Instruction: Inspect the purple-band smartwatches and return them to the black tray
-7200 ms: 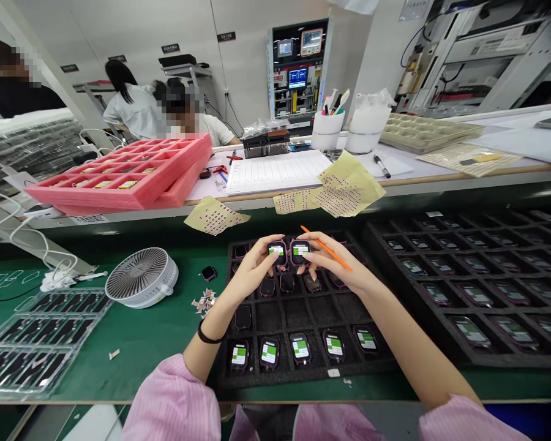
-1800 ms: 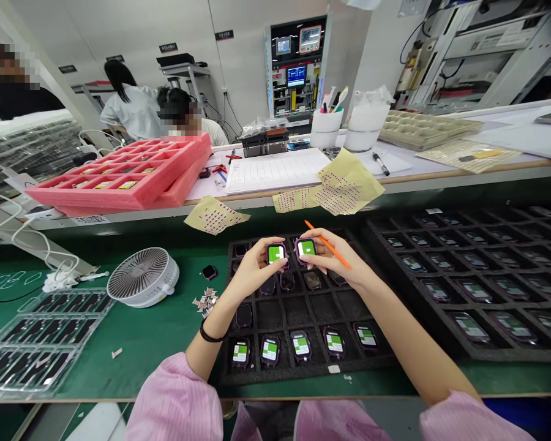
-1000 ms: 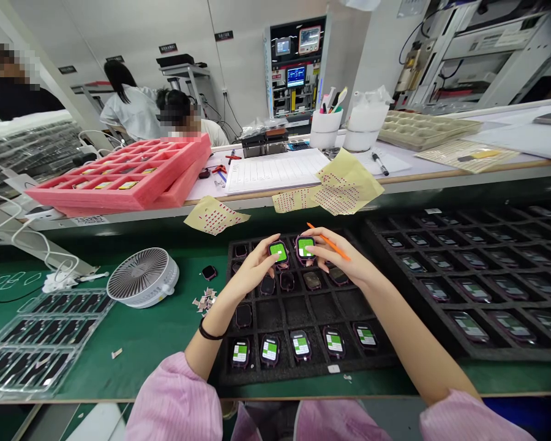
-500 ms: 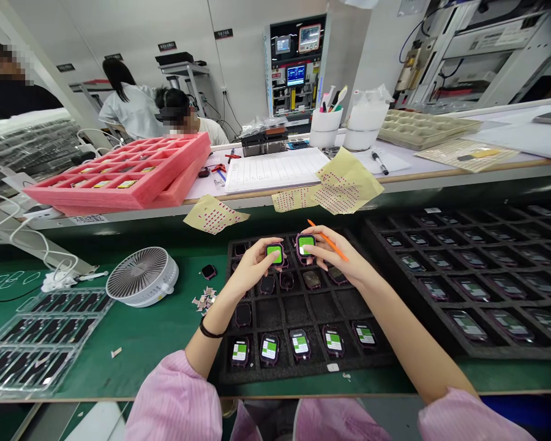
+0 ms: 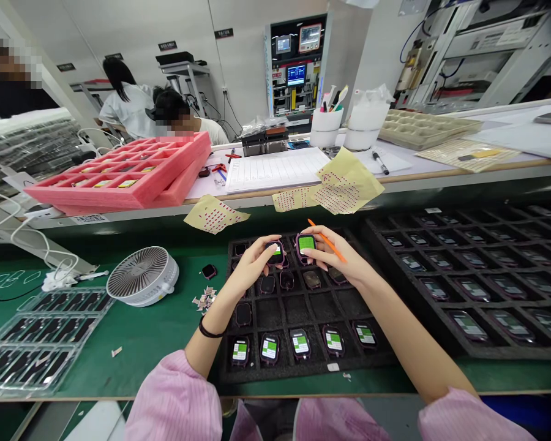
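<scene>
Left hand (image 5: 256,264) grips one smartwatch (image 5: 274,252), right fingers (image 5: 319,252) grip another smartwatch (image 5: 306,244) and an orange stick (image 5: 333,242); slack fingers could drop either watch onto the foam tray (image 5: 269,312).

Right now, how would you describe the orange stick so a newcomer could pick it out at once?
On the green bench mat, find the black foam tray of smartwatches. At its far end, the right hand grips a watch with a slim orange stick lying across the fingers: the only bright orange thing near the hands.
</scene>
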A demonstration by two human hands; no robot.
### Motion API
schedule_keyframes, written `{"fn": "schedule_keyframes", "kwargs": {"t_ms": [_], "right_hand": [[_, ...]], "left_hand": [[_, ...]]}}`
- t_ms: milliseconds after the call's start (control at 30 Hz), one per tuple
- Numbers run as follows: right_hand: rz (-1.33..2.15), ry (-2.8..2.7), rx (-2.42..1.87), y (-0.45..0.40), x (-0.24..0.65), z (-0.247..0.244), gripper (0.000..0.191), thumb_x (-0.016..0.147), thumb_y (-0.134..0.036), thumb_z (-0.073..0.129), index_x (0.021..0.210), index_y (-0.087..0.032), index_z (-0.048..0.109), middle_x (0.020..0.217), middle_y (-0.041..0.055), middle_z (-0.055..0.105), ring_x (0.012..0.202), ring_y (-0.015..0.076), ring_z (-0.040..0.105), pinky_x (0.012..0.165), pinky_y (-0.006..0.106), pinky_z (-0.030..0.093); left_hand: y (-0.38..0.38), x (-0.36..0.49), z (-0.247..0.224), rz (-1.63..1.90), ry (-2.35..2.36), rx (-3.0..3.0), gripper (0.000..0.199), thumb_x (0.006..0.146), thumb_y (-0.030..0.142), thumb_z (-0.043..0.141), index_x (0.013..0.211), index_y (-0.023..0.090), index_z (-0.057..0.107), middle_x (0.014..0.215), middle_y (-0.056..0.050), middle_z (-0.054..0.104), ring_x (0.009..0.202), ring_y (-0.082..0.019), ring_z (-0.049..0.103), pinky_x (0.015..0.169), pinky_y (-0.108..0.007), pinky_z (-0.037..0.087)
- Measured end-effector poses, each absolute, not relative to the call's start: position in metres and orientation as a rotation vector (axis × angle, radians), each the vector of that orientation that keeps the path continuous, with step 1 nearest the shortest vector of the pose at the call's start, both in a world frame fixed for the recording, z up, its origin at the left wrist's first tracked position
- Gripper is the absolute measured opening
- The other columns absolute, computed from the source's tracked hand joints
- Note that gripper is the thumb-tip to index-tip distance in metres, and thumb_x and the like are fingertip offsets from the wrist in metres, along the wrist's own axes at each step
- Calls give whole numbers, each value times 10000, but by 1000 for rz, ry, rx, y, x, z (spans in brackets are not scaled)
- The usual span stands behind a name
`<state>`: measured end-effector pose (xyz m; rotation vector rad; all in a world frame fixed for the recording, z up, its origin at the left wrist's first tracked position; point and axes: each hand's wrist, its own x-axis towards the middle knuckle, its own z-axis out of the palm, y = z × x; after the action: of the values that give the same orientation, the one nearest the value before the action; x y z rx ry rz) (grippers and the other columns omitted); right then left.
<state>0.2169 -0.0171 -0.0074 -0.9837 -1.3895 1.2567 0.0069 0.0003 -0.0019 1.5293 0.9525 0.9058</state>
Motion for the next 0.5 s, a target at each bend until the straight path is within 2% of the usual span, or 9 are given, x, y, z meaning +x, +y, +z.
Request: {"fn": "schedule_keyframes", "kwargs": {"t_ms": [167, 267, 367, 500], "right_hand": [[1242, -1388, -980, -18, 216, -5, 479, 655, -379, 813, 1007, -210, 535, 870, 17, 584, 630, 112, 559, 373, 175, 345], [1261, -1383, -973, -19, 216, -4, 444, 695, -422, 778, 1008, -211, 545, 849, 10, 575, 613, 111, 563, 377, 183, 354], [1257, -1346, -971, -20, 215, -3, 394, 762, -478, 701, 1015, -206, 567, 823, 6, 561, 587, 111, 566, 379, 196, 360], [1266, -1347, -975, -22, 210, -4, 381, 792, -499, 658, 1024, -206, 584, 837, 10, 560, 585, 111, 573, 381, 201, 369]], "left_hand": [[1, 6, -5, 913, 914, 1519, 526, 823, 388, 638, 1285, 164, 521, 1027, -73, 642, 760, -132, 634, 508, -180, 451], [1, 5, -7, 924, 858, 1522, 677, 730, 282, 746, 1342, 191, 472, 1165, -88, 625, 957, -169, 640, 732, -236, 534], [-2, 5, -7, 947, 822, 1553, 778, 693, 245, 776, 1387, 193, 428, 1225, -104, 607, 1064, -202, 618, 888, -312, 524], [-8, 6, -4, 970, 838, 1805, 635, 741, 262, 744, 1326, 194, 505, 1240, -113, 608, 1034, -211, 622, 847, -307, 528]]}}
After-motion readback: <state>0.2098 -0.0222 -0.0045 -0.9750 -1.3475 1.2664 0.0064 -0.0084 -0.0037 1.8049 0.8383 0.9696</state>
